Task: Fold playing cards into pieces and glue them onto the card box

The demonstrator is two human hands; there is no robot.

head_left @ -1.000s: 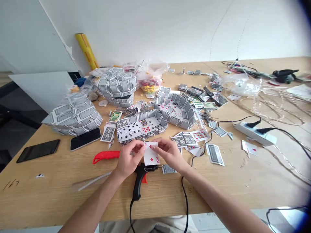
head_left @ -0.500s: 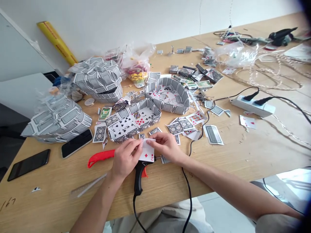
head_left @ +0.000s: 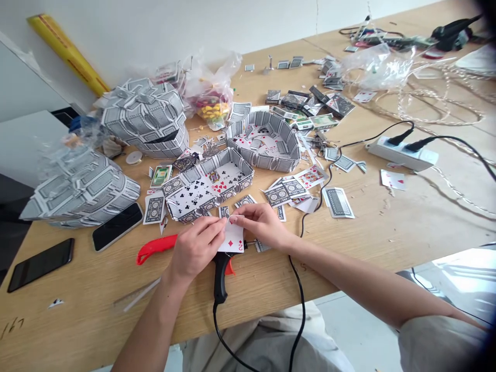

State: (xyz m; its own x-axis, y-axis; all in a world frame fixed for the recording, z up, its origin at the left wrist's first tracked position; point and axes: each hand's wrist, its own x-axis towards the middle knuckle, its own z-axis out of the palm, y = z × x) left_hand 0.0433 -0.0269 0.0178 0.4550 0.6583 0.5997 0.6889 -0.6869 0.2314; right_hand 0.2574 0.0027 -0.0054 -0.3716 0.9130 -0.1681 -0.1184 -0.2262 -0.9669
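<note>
Pinches a thin, flat two-of-diamonds card (head_left: 231,242) near its top edge with left hand (head_left: 197,245) and right hand (head_left: 264,225), over the black glue gun (head_left: 220,280); apparently not yet attached. Judge already built: an angular, open card tray (head_left: 233,192) just beyond and a bulging, ribbed card basket (head_left: 143,111). Count as loose: patterned cards (head_left: 277,196) right of the tray.

The table (head_left: 382,222) is brightly lit, with soft shadows cast. Glare is thrown off the floor (head_left: 461,276) at lower right; the right-hand corners are darkened, and fine detail is softened.
</note>
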